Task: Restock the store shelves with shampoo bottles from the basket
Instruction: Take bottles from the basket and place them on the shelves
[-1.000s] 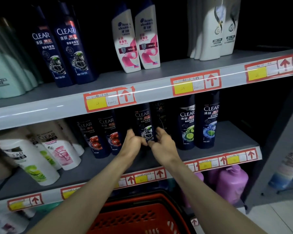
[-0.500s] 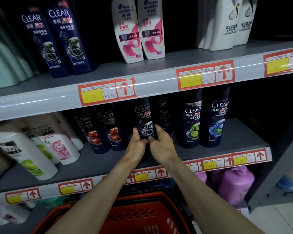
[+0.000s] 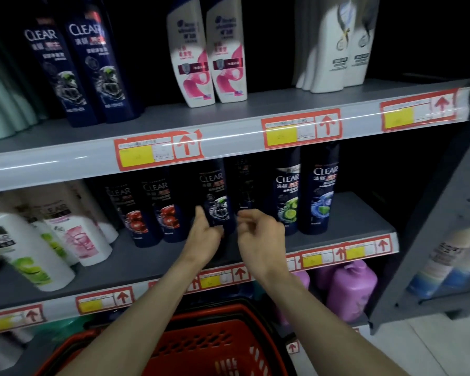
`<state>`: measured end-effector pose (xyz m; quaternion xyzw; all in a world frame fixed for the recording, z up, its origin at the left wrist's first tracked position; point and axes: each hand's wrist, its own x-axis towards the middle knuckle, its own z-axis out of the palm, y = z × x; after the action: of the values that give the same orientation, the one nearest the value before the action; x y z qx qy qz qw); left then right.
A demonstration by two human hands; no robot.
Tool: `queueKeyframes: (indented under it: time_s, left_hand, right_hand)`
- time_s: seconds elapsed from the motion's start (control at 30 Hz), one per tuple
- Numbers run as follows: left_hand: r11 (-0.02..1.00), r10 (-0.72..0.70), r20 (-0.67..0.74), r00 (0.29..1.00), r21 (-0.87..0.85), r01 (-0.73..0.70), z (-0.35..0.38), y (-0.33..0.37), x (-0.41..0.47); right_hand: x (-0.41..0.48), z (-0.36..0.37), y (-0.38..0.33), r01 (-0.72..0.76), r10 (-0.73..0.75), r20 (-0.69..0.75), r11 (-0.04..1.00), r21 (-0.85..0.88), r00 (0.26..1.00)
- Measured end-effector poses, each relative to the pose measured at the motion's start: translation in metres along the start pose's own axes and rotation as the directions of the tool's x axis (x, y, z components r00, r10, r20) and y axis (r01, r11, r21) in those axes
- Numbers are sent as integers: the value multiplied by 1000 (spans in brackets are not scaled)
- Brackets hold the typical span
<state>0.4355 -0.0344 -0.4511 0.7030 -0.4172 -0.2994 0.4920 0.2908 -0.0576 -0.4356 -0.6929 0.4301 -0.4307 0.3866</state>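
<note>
A dark Clear shampoo bottle (image 3: 217, 195) with a black-and-white label stands upright on the middle shelf (image 3: 358, 221). My left hand (image 3: 205, 234) holds its lower left side, thumb up along the bottle. My right hand (image 3: 258, 234) hovers just right of the bottle with fingers loosely curled, holding nothing. A second dark bottle (image 3: 244, 183) stands behind, in shadow. The red basket (image 3: 201, 346) sits low between my forearms; I cannot tell what is in it.
Dark Clear bottles with red fruit (image 3: 149, 213) stand left of my hands, green and blue ones (image 3: 304, 191) right. White bottles (image 3: 65, 234) lean at far left. The upper shelf (image 3: 228, 137) carries navy, white-pink and white bottles. Purple jugs (image 3: 350, 289) sit below.
My right hand has come off the dark bottle and drawn back slightly to the right. My left hand stays on the bottle. The view shifted a little.
</note>
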Motion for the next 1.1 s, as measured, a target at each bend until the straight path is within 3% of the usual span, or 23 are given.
queueKeyframes:
  time_s: [0.1,0.17,0.23,0.3,0.4,0.5,0.6,0.77,0.93,1.1]
  left_hand:
    - [1000,-17,-58,998,6,18,7,3,-26]
    - [994,-10,-77,997,-110,1,16,4,-49]
    - [985,14,-9,1000,-170,-16,28,6,-67]
    - [984,56,90,994,-172,-40,42,13,-71]
    - [988,65,140,988,-151,-44,62,36,-48]
    - [994,85,171,982,-89,-70,80,56,-26]
    - [996,82,167,983,-41,-76,96,56,-11]
    - [992,123,110,986,-14,-123,113,47,-7]
    - [980,190,81,978,46,-194,115,39,-7]
    - [978,188,99,977,76,-196,114,37,-9]
  right_hand:
    - [-8,-30,-2,227,-230,-202,973,-40,952]
    - [-4,-55,1,337,-335,-404,939,-68,851]
    - [4,-81,10,350,-328,-579,934,-78,746]
    - [13,-100,23,284,-222,-652,959,-10,725]
    - [24,-110,40,67,-2,-491,991,114,871]
    - [32,-110,44,-129,220,-206,916,380,953]
    - [39,-109,47,-195,233,-84,926,323,969]
    - [47,-111,51,-191,208,-60,959,209,976]
    - [49,-114,55,-165,163,26,967,193,986]
    - [50,-113,57,-148,147,18,976,163,989]
